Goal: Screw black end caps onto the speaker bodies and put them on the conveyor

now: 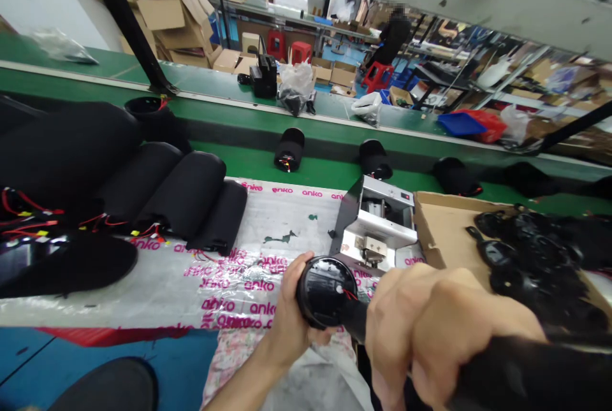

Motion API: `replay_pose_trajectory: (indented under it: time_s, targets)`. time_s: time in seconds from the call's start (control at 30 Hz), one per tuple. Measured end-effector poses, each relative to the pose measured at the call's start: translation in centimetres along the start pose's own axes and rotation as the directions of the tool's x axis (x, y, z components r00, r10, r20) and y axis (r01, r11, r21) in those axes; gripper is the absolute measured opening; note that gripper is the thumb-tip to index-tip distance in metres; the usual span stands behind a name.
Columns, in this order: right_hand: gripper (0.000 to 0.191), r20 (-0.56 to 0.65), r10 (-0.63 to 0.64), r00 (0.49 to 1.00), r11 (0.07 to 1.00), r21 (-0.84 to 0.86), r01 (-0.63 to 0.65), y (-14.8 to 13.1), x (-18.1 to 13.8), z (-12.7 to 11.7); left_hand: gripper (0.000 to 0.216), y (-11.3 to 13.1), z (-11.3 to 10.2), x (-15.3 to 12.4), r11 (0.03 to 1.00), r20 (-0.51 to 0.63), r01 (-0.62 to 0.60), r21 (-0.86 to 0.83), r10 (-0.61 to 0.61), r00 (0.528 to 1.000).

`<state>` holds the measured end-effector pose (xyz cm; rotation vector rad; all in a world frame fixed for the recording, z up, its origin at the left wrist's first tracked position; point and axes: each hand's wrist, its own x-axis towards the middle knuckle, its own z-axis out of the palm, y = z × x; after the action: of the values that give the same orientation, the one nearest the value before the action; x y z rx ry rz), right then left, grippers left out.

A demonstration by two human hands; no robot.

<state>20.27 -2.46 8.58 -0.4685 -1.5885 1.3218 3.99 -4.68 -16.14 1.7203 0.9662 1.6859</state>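
Note:
My left hand is closed around the end of a long black cylinder, at its round black end cap with a label and red wires. My right hand grips the fabric-covered body of the same cylinder, which runs off to the lower right. Both hands hold it just in front of a small metal fixture on the workbench. Part of my right hand's fingers is blurred.
Several black fabric cylinders with red wires lie at the left on "anko" printed plastic sheeting. A cardboard box of black round caps sits at the right. Similar cylinders lie on the green conveyor behind. A person stands far back.

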Motion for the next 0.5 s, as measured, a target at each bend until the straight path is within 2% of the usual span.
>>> replay_pose_trajectory:
  time_s: [0.1, 0.13, 0.2, 0.27, 0.3, 0.33, 0.4, 0.5]
  targets:
    - [0.029, -0.192, -0.107, 0.976, 0.994, -0.032, 0.103, -0.4, -0.7, -1.3, 0.108, -0.2, 0.3, -0.4, 0.999, -0.034, 0.044, -0.033, -0.045, 0.998]
    - [0.028, -0.291, -0.150, 0.945, 0.989, -0.045, 0.143, -0.6, -0.9, -2.0, 0.110, -0.3, 0.4, -0.6, 0.997, -0.047, 0.059, -0.042, -0.061, 0.997]
    - [0.038, -0.469, -0.235, 0.852, 0.972, -0.108, 0.209, -0.8, -1.1, -3.8, 0.112, -0.2, 0.6, -0.8, 0.996, -0.067, 0.071, -0.047, -0.074, 0.995]
    - [0.054, -0.573, -0.280, 0.770, 0.959, -0.199, 0.201, -0.2, -1.2, -5.3, 0.112, -0.1, 0.7, -0.9, 0.997, -0.082, 0.061, -0.044, -0.065, 0.995]
    - [0.062, -0.582, -0.311, 0.752, 0.949, -0.239, 0.207, 0.5, -1.3, -5.9, 0.112, -0.1, 0.7, -0.9, 0.997, -0.086, 0.058, -0.046, -0.062, 0.994]
    - [0.071, -0.565, -0.336, 0.754, 0.939, -0.269, 0.216, 1.5, -1.4, -6.3, 0.111, 0.0, 0.6, -0.9, 0.997, -0.088, 0.058, -0.050, -0.062, 0.994]
    - [0.084, -0.495, -0.372, 0.785, 0.922, -0.297, 0.250, 4.0, -1.6, -6.8, 0.110, 0.0, 0.6, -1.0, 0.996, -0.088, 0.075, -0.052, -0.080, 0.993]
    - [0.092, -0.463, -0.410, 0.786, 0.906, -0.306, 0.293, 7.4, -1.9, -7.0, 0.109, 0.0, 0.5, -1.0, 0.993, -0.081, 0.108, -0.043, -0.111, 0.991]
